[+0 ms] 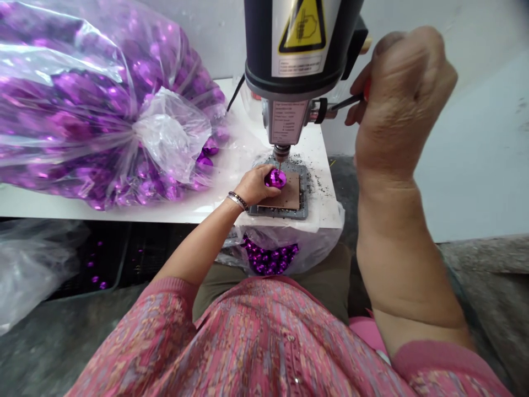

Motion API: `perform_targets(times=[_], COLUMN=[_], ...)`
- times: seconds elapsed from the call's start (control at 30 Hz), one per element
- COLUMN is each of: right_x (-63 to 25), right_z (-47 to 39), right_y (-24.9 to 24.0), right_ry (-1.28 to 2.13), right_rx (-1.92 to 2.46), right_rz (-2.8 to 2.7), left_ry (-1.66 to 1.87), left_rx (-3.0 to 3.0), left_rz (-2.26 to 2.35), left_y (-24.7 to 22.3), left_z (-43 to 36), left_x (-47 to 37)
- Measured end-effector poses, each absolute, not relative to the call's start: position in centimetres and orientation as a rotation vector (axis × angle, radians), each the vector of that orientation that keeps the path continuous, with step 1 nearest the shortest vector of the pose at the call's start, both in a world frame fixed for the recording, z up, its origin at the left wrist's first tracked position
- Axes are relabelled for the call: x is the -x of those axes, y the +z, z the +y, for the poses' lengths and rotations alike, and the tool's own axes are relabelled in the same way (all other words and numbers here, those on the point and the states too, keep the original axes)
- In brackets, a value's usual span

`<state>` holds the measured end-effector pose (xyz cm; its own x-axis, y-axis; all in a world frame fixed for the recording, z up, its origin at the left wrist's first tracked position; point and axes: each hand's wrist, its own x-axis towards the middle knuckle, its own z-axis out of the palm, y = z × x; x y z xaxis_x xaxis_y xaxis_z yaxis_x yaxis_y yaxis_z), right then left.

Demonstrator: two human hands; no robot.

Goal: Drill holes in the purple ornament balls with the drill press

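Note:
Between the fingers of my left hand (pixel 255 186) is a shiny purple faceted gem (pixel 275 178), held on a brown board (pixel 291 191) beneath a drill press (pixel 285 118). The thin drill bit (pixel 280 165) points down at the gem's top; whether it touches I cannot tell. My right hand (pixel 403 94) is raised at the press's right side, closed around its feed lever (pixel 349 101), whose red grip shows partly between the fingers. Dark shavings lie around the grey base plate (pixel 303 207).
A large clear bag (pixel 124 60) full of purple gems fills the left of the white table (pixel 198 212). Below the front edge, an open plastic bag (pixel 270 256) of purple gems hangs by my lap. Black crates (pixel 140 248) stand lower left, with a few gems inside.

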<state>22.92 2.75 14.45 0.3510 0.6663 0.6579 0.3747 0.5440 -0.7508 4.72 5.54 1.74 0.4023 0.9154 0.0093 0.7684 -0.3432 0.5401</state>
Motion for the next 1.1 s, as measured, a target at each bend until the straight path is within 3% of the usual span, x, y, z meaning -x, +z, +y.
perform_targets(times=[0.23,0.57,1.1], right_x=[-22.7,-22.7,-22.6], right_z=[2.8,1.8,-0.7], right_y=[14.6,13.8,7.9], right_ry=[0.238,0.284,0.077], right_rx=[1.057,1.046,1.068], right_rz=[-1.246,-1.248,-1.267], left_ry=[0.406,0.492,0.565], left_rx=[-2.007,-2.164,-1.999], left_rz=[1.399,1.304,1.228], left_y=[1.4,0.3,-0.9], left_z=[6.4,6.3,6.1], left_x=[-3.3,-4.5,-4.2])
